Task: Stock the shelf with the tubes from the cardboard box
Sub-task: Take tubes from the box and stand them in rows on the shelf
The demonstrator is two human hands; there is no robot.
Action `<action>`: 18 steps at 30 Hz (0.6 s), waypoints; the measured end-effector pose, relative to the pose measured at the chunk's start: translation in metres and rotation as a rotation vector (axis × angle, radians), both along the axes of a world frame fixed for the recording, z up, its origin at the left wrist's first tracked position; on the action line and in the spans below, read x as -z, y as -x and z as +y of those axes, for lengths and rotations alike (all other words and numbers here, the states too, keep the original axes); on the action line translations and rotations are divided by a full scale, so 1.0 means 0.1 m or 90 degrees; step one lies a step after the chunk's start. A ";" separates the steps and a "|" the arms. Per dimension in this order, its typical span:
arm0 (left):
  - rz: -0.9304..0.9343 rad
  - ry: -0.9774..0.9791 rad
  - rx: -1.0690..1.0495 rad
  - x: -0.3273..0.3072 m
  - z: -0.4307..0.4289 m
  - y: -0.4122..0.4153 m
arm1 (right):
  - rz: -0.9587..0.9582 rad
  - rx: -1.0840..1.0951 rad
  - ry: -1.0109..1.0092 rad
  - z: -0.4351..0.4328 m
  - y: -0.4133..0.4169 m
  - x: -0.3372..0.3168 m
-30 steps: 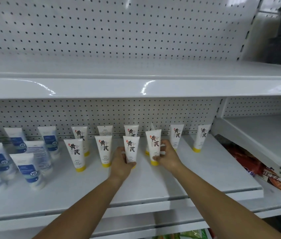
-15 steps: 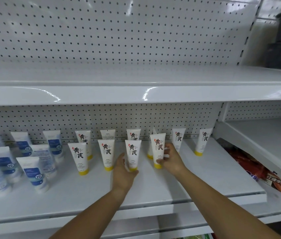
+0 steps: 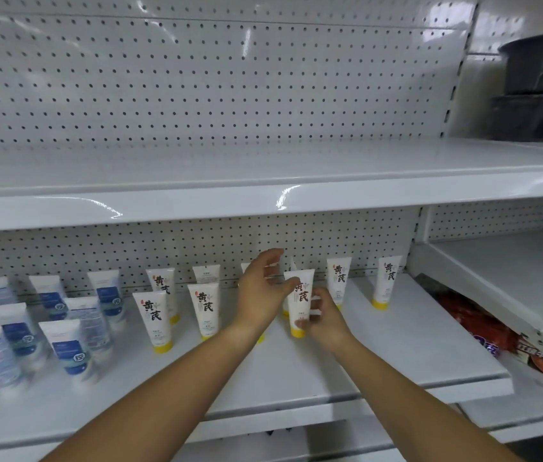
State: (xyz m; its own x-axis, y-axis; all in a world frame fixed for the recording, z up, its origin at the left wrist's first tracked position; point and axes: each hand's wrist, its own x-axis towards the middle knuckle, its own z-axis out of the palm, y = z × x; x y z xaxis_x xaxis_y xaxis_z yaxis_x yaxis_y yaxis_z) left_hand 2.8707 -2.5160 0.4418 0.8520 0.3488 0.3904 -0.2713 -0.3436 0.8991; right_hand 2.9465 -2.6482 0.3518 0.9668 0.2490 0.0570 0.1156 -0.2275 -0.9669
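Several white tubes with yellow caps and black characters stand cap-down in two rows on the white shelf [image 3: 396, 358]. My right hand [image 3: 325, 323] grips the lower part of one front-row tube [image 3: 300, 301]. My left hand [image 3: 262, 291] is raised with its fingers spread, reaching over the tube it hides toward the back row; its thumb touches the top edge of the held tube. Two more front-row tubes [image 3: 154, 320] [image 3: 206, 308] stand to the left, and two back-row tubes [image 3: 339, 278] [image 3: 386, 281] to the right. The cardboard box is out of view.
White tubes with blue labels [image 3: 70, 355] crowd the shelf's left end. An upper shelf [image 3: 263, 181] overhangs the tubes. Dark bins [image 3: 536, 85] stand at top right. Red snack packets [image 3: 483, 331] lie under a slanted shelf [image 3: 496, 285] on the right.
My left hand let go of the front-row tube and rose with fingers spread toward the back row. My right hand stays on its tube. The camera tilted upward.
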 end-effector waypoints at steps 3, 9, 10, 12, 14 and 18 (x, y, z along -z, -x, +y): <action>0.013 -0.015 0.000 0.04 -0.07 -0.17 | -0.004 0.002 -0.013 -0.01 -0.02 -0.01; 0.050 -0.030 -0.032 0.17 -0.10 -0.34 | -0.002 0.009 -0.025 -0.03 -0.08 0.00; 0.057 -0.030 -0.033 0.17 -0.09 -0.35 | -0.003 0.008 -0.024 -0.03 -0.09 0.01; 0.066 -0.034 -0.028 0.18 -0.07 -0.38 | -0.003 0.002 -0.018 -0.01 -0.10 0.01; 0.065 -0.054 -0.027 0.19 -0.04 -0.40 | -0.005 0.002 -0.010 0.00 -0.10 0.02; 0.056 -0.117 -0.037 0.20 -0.01 -0.42 | -0.014 -0.008 -0.002 0.05 -0.09 0.04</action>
State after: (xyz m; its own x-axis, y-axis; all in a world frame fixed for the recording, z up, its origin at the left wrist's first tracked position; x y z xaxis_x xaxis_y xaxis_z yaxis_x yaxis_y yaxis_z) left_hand 2.9127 -2.5167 0.4221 0.8661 0.3281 0.3770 -0.1691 -0.5175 0.8388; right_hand 2.9556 -2.6428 0.3480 0.9623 0.2606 0.0783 0.1389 -0.2229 -0.9649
